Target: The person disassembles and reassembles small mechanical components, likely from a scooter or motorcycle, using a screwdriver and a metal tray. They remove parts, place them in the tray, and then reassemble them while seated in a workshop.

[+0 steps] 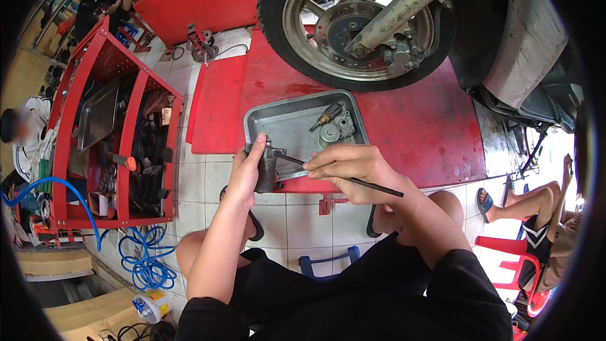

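My left hand (243, 173) grips a grey metal part (266, 167), a small cylinder-like body, over the near edge of a metal tray (268, 117). My right hand (350, 170) holds a thin dark rod (372, 186) whose tip reaches into that part. In the tray lie a brass-tipped fitting (326, 117) and a grey machined piece (338, 129). The tray rests on a red lift platform (429, 126) just below a motorcycle front wheel (356, 22) with its brake disc and caliper.
A red tool cart (113, 132) full of tools stands at left, with a blue coiled hose (145, 262) on the tiled floor. A blue stool (325, 259) is under me. One seated person is at far left, another's legs and a red chair (521, 262) at right.
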